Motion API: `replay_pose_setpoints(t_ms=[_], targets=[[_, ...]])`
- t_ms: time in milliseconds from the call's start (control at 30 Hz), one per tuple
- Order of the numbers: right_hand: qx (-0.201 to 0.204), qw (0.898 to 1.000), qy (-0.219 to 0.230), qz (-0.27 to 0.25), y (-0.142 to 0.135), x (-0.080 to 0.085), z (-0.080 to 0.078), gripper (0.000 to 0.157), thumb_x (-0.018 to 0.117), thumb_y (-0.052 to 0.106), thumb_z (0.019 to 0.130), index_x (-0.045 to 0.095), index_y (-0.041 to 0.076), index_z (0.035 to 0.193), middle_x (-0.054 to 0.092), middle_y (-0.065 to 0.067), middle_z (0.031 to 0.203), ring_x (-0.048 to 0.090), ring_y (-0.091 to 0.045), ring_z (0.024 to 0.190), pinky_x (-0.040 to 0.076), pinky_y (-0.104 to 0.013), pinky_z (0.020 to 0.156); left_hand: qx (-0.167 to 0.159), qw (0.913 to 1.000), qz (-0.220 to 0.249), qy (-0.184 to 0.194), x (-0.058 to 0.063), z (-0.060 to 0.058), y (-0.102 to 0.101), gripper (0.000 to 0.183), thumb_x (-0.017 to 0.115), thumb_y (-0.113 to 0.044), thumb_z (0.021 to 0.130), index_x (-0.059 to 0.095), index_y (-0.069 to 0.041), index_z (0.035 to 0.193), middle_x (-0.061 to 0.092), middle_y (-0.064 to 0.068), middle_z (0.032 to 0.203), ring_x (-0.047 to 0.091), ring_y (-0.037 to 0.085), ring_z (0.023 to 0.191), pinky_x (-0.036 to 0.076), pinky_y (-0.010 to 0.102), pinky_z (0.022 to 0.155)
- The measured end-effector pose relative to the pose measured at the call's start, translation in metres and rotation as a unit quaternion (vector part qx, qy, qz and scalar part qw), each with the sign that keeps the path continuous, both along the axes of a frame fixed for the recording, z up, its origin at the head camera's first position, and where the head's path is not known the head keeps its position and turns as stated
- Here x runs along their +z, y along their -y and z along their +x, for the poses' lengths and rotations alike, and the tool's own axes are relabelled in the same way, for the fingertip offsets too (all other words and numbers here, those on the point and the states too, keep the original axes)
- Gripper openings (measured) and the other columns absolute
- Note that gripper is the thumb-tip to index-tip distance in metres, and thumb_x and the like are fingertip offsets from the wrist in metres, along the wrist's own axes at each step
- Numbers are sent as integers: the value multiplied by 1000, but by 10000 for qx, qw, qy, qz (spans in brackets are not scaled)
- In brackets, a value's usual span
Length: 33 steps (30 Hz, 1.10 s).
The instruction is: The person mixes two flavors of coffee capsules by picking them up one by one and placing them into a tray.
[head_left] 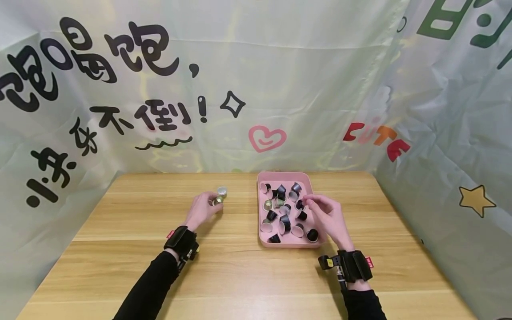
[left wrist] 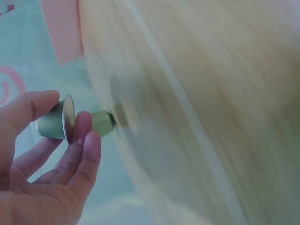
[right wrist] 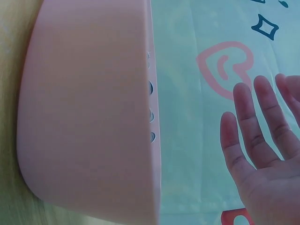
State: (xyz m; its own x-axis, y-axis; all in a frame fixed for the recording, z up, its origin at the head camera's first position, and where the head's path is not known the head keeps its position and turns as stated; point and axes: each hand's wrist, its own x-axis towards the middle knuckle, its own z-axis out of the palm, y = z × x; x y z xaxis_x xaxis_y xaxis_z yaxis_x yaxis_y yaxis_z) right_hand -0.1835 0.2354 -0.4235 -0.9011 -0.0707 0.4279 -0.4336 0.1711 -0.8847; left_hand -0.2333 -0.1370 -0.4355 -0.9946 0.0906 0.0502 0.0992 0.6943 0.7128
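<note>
My left hand (head_left: pixel 200 209) pinches a green coffee capsule (left wrist: pixel 50 123) between thumb and fingers, left of the tray. Its silver rim faces the fingertips in the left wrist view. Close behind it, a second green capsule (left wrist: pixel 100 123) stands on the table, its silver lid up in the head view. My right hand (head_left: pixel 329 218) hovers over the right side of the pink tray (head_left: pixel 260 242), near a dark capsule (head_left: pixel 299 204). In the right wrist view its fingers (right wrist: pixel 246 112) are extended and relaxed, with no capsule seen among them.
Several black, dark blue and green capsules (head_left: pixel 285 220) lie scattered in the tray, some tipped on their sides. The wooden table (head_left: pixel 240 275) reaches back to a printed cloth backdrop (head_left: pixel 312 89), which also rises along both sides.
</note>
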Motion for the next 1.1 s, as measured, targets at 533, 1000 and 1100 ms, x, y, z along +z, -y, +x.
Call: replay_pose_setpoints(t_ms=[533, 1000, 1100], targets=[[20, 10000, 33, 6, 1, 0, 1, 25, 61, 4, 99, 66, -13, 115, 77, 3, 104, 70, 2, 94, 56, -14, 88, -712, 9964, 299, -358, 15, -6, -37, 25, 73, -6, 86, 73, -1, 110, 73, 12, 99, 63, 16, 81, 51, 22, 69], [32, 10000, 45, 16, 1, 0, 0, 25, 61, 4, 98, 66, -13, 116, 76, 10, 103, 70, 3, 94, 56, -13, 88, -1012, 9935, 495, -186, 22, -18, -80, 30, 73, 0, 83, 70, 1, 113, 74, 15, 102, 67, 19, 82, 57, 23, 70], [40, 10000, 83, -4, 2, 0, 1, 25, 61, 5, 98, 66, -13, 115, 76, 12, 103, 70, 2, 94, 56, -13, 88, -1006, 9941, 277, -289, 23, -23, -90, 30, 74, -1, 82, 72, 0, 111, 74, 14, 100, 66, 18, 79, 56, 22, 68]])
